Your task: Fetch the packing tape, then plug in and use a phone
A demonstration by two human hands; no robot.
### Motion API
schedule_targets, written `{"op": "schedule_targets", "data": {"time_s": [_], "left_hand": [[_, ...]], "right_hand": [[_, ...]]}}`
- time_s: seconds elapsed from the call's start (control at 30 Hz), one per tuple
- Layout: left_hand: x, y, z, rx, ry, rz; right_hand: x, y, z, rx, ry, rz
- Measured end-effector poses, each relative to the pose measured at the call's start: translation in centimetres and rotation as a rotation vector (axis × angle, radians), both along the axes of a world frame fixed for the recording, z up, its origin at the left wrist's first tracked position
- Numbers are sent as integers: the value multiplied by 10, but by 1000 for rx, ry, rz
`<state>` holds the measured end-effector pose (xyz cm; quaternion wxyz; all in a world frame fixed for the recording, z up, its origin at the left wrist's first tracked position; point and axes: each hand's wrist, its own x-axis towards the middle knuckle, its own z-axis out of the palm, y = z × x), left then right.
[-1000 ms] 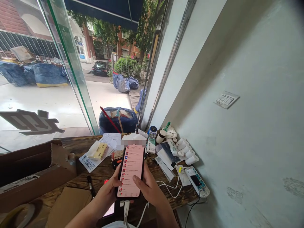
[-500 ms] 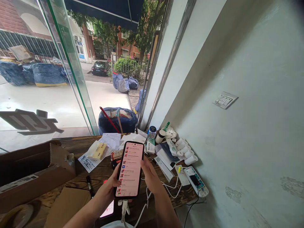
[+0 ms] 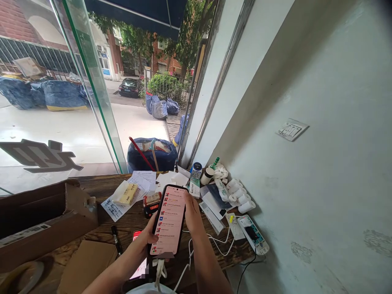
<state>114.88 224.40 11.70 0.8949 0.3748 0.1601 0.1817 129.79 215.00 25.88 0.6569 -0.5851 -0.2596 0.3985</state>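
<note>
A black-edged smartphone with a lit list on its screen is held upright above the table. My left hand wraps round its lower left side, thumb on the screen's edge. On the right side, my right hand grips the phone with its thumb near the top right of the screen; its other fingers are hidden behind. A white charging cable runs from below the phone. Under my left forearm lies a second lit phone, partly covered.
An open cardboard box stands at left, near a flat cardboard piece and a black marker. Beyond the phone lie a yellow tissue pack and papers. White paper rolls and a power strip sit by the wall.
My right thumb has moved up along the screen's right side. The phone has tilted and shifted slightly to the right, showing more of the red and black object behind it.
</note>
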Motion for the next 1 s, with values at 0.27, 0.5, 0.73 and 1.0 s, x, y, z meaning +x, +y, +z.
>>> {"op": "schedule_targets", "data": {"time_s": [0.27, 0.5, 0.73, 1.0], "left_hand": [[-14, -34, 78, -77, 62, -42], [-15, -45, 126, -109, 126, 26], [-13, -45, 125, -83, 141, 15], [-12, -44, 124, -49, 139, 15]], "right_hand": [[-8, -14, -20, 163, 93, 243], [-15, -30, -44, 180, 26, 449], [-19, -32, -48, 126, 139, 449], [-19, -32, -48, 170, 124, 448]]}}
